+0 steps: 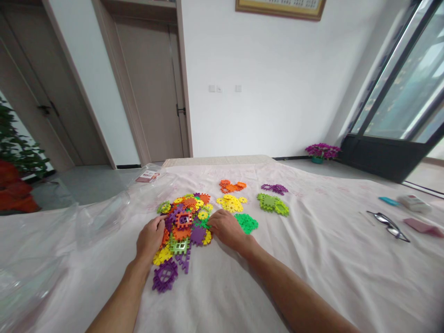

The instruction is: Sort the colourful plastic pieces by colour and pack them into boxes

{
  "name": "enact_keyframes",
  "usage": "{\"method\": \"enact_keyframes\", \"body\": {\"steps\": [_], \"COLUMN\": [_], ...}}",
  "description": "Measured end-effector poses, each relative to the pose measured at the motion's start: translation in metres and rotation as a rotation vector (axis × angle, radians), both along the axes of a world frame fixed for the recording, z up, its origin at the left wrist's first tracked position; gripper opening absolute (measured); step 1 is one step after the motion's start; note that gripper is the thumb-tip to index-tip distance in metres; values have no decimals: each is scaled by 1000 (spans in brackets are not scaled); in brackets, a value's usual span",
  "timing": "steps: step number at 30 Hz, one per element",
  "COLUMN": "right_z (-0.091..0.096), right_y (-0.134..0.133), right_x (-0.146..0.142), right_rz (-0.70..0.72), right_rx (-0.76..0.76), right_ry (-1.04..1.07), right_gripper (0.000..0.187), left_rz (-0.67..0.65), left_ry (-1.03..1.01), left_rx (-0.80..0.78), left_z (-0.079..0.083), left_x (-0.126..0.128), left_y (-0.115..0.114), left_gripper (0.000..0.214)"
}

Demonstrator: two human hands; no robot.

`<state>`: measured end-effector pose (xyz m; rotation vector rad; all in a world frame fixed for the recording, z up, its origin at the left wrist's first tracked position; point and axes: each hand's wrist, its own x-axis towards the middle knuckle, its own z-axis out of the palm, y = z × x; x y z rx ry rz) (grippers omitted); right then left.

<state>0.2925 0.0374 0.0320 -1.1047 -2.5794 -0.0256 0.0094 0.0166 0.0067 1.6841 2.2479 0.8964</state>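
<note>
While both hands sit at the mixed pile of plastic tiles (183, 217), nothing is lifted off the white sheet (312, 259).
Sheet spans the whole bed; mixed pile lies mid-sheet. Left hand (150, 238) rests on the pile's left edge, fingers loosely curled onto tiles, no clear grasp. Right hand (227, 228) at the pile's right edge, fingers spread flat, tips touching tiles. Right of the pile: green pile (247, 223), yellow pile (231, 202), light-green pile (273, 204), orange pile (231, 186), purple pile (274, 188). Glasses (388, 225) well right of the pile.
</note>
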Motion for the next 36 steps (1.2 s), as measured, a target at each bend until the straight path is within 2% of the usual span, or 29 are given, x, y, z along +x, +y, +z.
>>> {"method": "enact_keyframes", "body": {"steps": [4, 8, 12, 15, 21, 23, 25, 27, 31, 36], "right_z": [0, 8, 22, 31, 50, 53, 53, 50, 42, 30], "right_y": [2, 6, 19, 30, 32, 30, 29, 27, 18, -6], "right_x": [-1, 6, 28, 52, 87, 90, 88, 81, 54, 12], "right_rz": [-80, -165, -246, -310, -421, -479, -522, -504, -320, -153], "right_rx": [19, -13, -85, -198, -492, -474, -389, -313, -218, -137], "right_ry": [-19, 73, 264, 347, 219, 149, 101, 91, 141, 170], "right_gripper": [23, 25, 22, 18, 19, 25, 27, 23, 18, 32], "left_rz": [8, 9, 9, 3, 3, 4, 4, 0, 0, 5], "left_ry": [8, 7, 14, 15, 7, 7, 4, 1, 2, 4], "left_rx": [-13, -14, -12, -4, 1, -4, -5, -7, -15, -17], "left_z": [-2, -2, -1, -2, -2, -3, -4, -5, -4, 0], "left_x": [-1, -1, -1, -1, -1, -2, -2, -2, -1, 1], "left_y": [2, 2, 1, 1, 1, 2, 2, 2, 2, 1], "left_gripper": [41, 40, 39, 39, 39, 39, 39, 40, 40, 40]}}
